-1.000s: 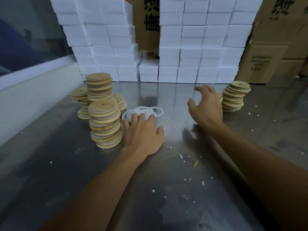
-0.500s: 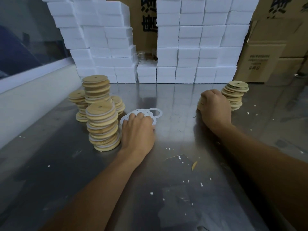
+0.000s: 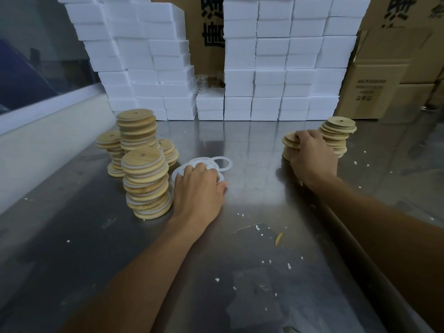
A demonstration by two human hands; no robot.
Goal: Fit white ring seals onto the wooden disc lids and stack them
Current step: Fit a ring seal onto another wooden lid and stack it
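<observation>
Several stacks of wooden disc lids with white seals [image 3: 146, 181] stand at the left of the steel table [image 3: 240, 272]. A loose pile of white ring seals [image 3: 216, 162] lies just right of them. My left hand [image 3: 198, 191] rests on that pile with curled fingers pinching at the rings. At the right, my right hand [image 3: 311, 156] grips a wooden disc lid [image 3: 291, 139] on top of a short stack. Behind it stands a taller stack of bare lids [image 3: 338, 133].
Walls of white foam boxes [image 3: 276, 68] line the back of the table, with cardboard cartons [image 3: 374, 87] behind and to the right. A white ledge [image 3: 48, 131] runs along the left. Foam crumbs and a wood sliver [image 3: 279, 239] litter the table's near part.
My right hand reached right and closed on a lid from the short stack. My left hand curled its fingers on the ring seals.
</observation>
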